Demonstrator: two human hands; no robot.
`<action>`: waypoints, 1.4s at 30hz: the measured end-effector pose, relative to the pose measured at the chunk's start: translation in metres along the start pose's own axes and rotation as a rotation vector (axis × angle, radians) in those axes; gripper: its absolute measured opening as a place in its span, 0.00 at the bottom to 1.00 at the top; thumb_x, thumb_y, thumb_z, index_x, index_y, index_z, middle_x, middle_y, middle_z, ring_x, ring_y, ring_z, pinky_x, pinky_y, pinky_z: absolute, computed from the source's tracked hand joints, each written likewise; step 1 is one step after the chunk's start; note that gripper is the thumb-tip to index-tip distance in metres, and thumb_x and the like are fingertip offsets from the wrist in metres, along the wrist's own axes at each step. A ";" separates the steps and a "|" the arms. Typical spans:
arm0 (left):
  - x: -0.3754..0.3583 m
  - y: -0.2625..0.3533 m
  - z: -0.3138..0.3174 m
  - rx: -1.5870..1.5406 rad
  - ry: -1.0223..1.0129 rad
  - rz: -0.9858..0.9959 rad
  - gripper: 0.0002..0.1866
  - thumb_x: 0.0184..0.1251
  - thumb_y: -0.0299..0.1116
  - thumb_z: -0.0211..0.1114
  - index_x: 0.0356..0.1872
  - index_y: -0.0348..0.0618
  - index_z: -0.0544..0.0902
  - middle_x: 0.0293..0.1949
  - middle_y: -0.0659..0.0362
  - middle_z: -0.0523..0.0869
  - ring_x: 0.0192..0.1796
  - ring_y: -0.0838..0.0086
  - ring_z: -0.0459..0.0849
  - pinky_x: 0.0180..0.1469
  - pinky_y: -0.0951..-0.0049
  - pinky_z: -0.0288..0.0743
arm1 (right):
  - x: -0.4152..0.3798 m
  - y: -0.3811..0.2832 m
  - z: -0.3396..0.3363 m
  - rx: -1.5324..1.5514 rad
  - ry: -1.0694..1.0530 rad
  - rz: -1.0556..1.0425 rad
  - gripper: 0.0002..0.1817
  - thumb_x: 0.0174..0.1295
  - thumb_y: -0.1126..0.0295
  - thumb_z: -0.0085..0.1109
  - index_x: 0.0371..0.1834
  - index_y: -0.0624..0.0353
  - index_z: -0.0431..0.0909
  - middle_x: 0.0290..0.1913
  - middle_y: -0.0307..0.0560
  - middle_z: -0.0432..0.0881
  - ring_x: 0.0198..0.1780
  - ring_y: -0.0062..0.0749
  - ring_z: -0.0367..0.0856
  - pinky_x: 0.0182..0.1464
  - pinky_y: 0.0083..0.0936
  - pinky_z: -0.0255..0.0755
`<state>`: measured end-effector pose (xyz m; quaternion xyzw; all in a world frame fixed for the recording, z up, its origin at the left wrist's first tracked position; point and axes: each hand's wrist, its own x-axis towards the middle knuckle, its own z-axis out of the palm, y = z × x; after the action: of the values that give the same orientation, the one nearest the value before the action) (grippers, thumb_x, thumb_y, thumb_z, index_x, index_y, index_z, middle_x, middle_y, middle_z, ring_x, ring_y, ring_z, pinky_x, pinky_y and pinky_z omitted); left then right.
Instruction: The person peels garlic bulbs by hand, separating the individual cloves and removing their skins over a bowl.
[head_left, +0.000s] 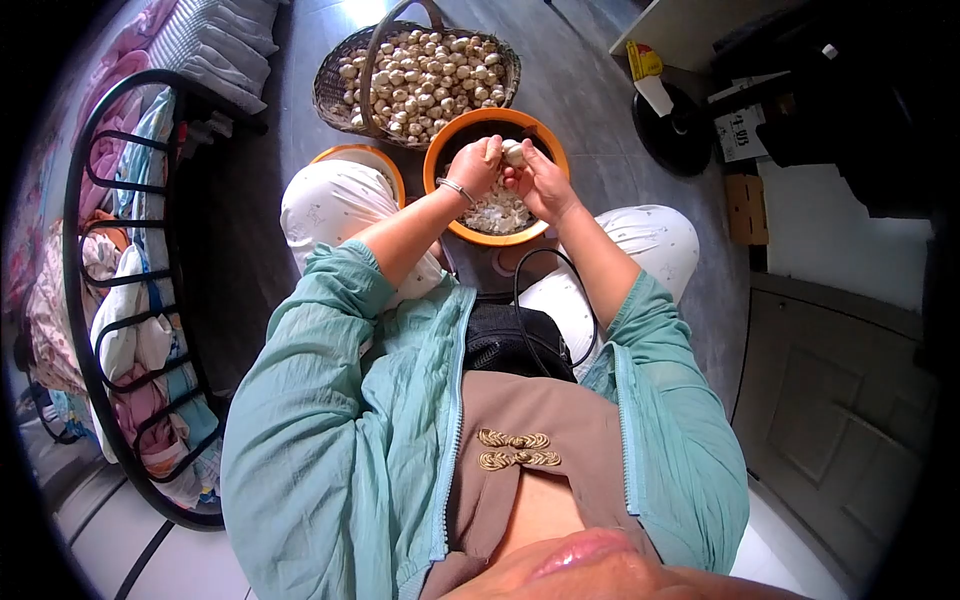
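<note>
A pale garlic bulb is held between my two hands, above an orange-rimmed basin. My right hand grips the bulb from the right, thumb along its side. Closed against its left side is my left hand, with a bracelet at the wrist; its fingertips are partly hidden. Loose garlic skins lie in the basin below. Just beyond it stands a wicker basket heaped with garlic bulbs.
A second orange-rimmed container sits by my left knee, partly covered by the leg. On the left is a black metal bed frame with clothes and bedding behind it. A black round base and a grey cabinet door are on the right.
</note>
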<state>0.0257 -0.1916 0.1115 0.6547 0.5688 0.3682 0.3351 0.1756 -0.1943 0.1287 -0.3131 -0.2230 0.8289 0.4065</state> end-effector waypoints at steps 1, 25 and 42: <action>-0.001 0.005 -0.002 0.000 0.000 0.002 0.25 0.72 0.50 0.42 0.34 0.37 0.76 0.23 0.51 0.79 0.25 0.58 0.79 0.29 0.63 0.72 | 0.000 0.000 -0.001 -0.020 0.002 -0.001 0.17 0.71 0.56 0.40 0.48 0.56 0.72 0.37 0.39 0.77 0.33 0.23 0.75 0.37 0.21 0.73; 0.003 0.002 -0.001 -0.175 -0.018 -0.256 0.20 0.71 0.45 0.46 0.35 0.37 0.78 0.23 0.52 0.81 0.26 0.67 0.81 0.29 0.69 0.74 | 0.000 0.004 0.004 0.006 -0.027 0.092 0.22 0.73 0.52 0.31 0.47 0.57 0.71 0.31 0.40 0.75 0.24 0.20 0.67 0.31 0.18 0.66; -0.004 0.018 -0.009 -0.094 -0.071 -0.069 0.27 0.69 0.54 0.45 0.36 0.35 0.78 0.27 0.44 0.81 0.26 0.57 0.81 0.31 0.63 0.74 | -0.003 0.002 0.010 -0.145 -0.012 -0.099 0.17 0.71 0.52 0.39 0.48 0.52 0.69 0.32 0.36 0.71 0.27 0.18 0.66 0.29 0.16 0.65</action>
<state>0.0267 -0.1972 0.1315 0.6309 0.5611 0.3591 0.3978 0.1686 -0.1994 0.1357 -0.3251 -0.3000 0.7915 0.4217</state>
